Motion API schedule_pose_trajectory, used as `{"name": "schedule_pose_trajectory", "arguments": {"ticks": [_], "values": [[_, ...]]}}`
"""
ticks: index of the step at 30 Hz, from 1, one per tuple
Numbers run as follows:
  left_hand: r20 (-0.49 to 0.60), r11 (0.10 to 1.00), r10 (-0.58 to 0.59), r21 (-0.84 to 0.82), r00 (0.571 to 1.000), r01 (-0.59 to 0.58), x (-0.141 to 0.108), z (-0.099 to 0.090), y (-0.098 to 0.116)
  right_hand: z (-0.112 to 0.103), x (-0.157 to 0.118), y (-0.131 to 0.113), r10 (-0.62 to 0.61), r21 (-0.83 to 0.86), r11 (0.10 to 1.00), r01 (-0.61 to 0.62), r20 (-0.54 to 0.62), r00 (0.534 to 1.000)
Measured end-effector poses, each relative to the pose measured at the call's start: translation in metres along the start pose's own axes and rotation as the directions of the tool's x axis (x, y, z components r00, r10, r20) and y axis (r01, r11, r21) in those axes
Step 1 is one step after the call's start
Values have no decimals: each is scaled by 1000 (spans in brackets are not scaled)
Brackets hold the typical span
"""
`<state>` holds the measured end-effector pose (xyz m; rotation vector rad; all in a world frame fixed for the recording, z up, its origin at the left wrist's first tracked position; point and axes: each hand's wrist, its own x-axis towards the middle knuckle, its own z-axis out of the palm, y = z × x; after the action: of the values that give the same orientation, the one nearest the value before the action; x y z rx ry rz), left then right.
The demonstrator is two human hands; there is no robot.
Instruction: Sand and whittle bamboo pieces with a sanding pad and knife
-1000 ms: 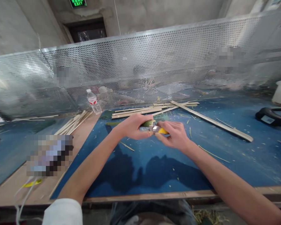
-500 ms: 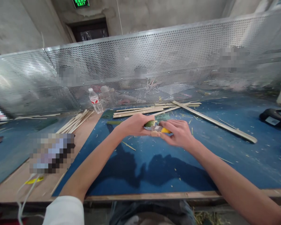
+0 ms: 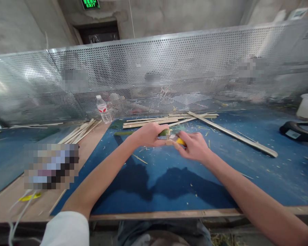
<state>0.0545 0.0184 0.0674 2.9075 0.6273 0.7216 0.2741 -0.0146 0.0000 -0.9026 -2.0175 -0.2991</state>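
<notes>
My left hand (image 3: 150,134) is closed around a green bamboo piece (image 3: 165,132), whose pale cut end shows at the fingers; its other end sticks out to the left behind my wrist. My right hand (image 3: 193,145) grips a yellow-handled knife (image 3: 181,141). The knife's blade lies against the bamboo end, between the two hands. Both hands are held above the blue mat (image 3: 169,194). Behind them lies a bunch of pale bamboo strips (image 3: 151,122).
A long split strip (image 3: 236,136) lies at the right, near a black tool (image 3: 295,131). At the left are a water bottle (image 3: 103,109), more strips (image 3: 78,132) and a blurred device (image 3: 53,165). A perforated metal screen (image 3: 133,75) stands behind.
My right hand and the knife have shifted slightly left, nearer my left hand. A pale curl now shows at the bamboo's end. The view has moved a little.
</notes>
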Motion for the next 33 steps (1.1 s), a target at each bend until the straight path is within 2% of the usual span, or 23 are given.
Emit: {"name": "schedule_pose_trajectory", "arguments": {"ticks": [3, 5, 8, 14, 19, 23, 29, 33], "values": [[-60, 1000, 3, -16, 998, -4, 1, -1, 0, 0, 3, -4, 197, 50, 980, -193, -85, 977], [-87, 1000, 2, -22, 996, -4, 2, -1, 0, -1, 5, -4, 229, 75, 972, -221, -123, 966], [-89, 1000, 0, -17, 996, -1, 2, -2, -1, -2, 4, 0, 159, 97, 984, -147, -137, 978], [-17, 999, -26, -26, 1000, 25, 3, -3, -4, 5, -2, 8, -36, 65, 997, 36, -3, 999], [3, 1000, -23, -20, 1000, 23, 4, -1, -4, 7, -2, 11, -91, 14, 996, 91, 6, 996], [-23, 997, -48, 59, 999, 49, 4, 0, -4, 3, 0, 12, -136, -21, 990, 136, 11, 991], [-66, 976, -64, 206, 996, 77, 4, 2, -8, 6, -1, 11, -44, -75, 996, 42, -20, 999], [-65, 974, -62, 212, 996, 74, 4, 5, -13, 10, -2, 5, 84, 25, 996, -82, -72, 994]]}}
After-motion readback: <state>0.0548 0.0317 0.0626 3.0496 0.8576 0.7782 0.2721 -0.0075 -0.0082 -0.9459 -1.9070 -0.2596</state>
